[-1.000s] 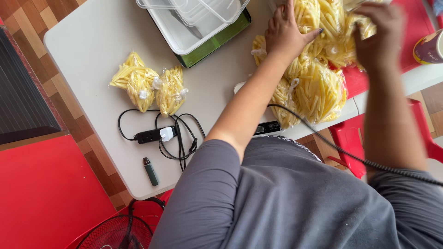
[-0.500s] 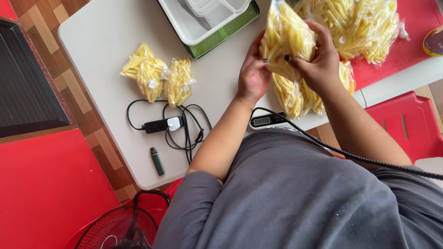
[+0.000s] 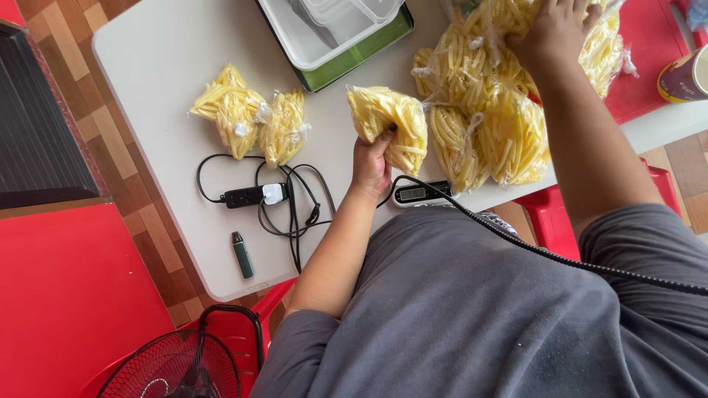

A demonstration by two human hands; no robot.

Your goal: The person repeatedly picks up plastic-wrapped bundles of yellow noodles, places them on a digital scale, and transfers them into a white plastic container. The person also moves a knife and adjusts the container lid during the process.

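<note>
On white table | L hand [image 3: 371,163] grip clamped on crinkly fries bag [image 3: 389,124] | R hand [image 3: 552,29] grip clutching bag pile [image 3: 487,125]

Clear plastic bag of yellow cut sticks [image 3: 389,127] mid-table; two like tied bags [image 3: 251,121] lie left; heap of same [image 3: 487,110] right. Small grey-lit screen on black oblong device [image 3: 413,194] at table edge.

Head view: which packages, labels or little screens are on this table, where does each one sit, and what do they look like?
Held bag: clear, knotted, full of yellow strips, in the left hand.
Two small bags: same kind, table's left.
Bag pile: table's right, under the right hand.
Scale display: small grey screen at the near edge.
Paper cup: dark printed label, far right.
</note>
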